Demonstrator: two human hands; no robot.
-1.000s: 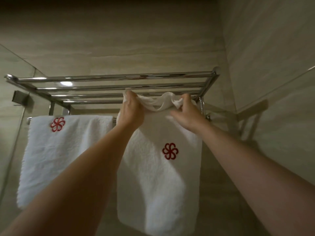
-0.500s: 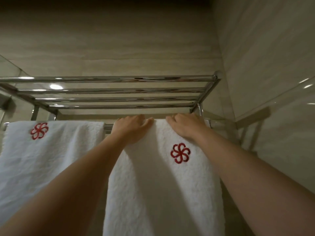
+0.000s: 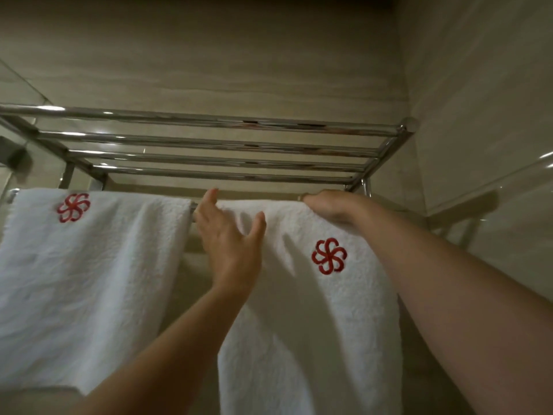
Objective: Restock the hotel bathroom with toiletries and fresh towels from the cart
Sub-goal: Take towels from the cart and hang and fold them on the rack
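One chrome rack point(image 3: 209, 145) spans the wall, and from the rail point(image 3: 193, 208) under it hang the left towel point(image 3: 89, 280) and, just beside it, the right towel point(image 3: 314, 339), its top fold slightly rumpled. The left hand point(image 3: 230, 244) lies open, fingers spread on that towel's upper left edge; the right hand point(image 3: 329, 205) covers the fold with its fingers hidden, so I cannot tell whether it grips. Smoothing outward and down looks best, bringing the red emblem point(image 3: 329, 256) level with its neighbour's.

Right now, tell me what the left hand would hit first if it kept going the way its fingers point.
The left hand, open at the edge of the right towel, points up past the rail. Likely the rear bar of the rack comes first, or the wall behind; depth is unclear.
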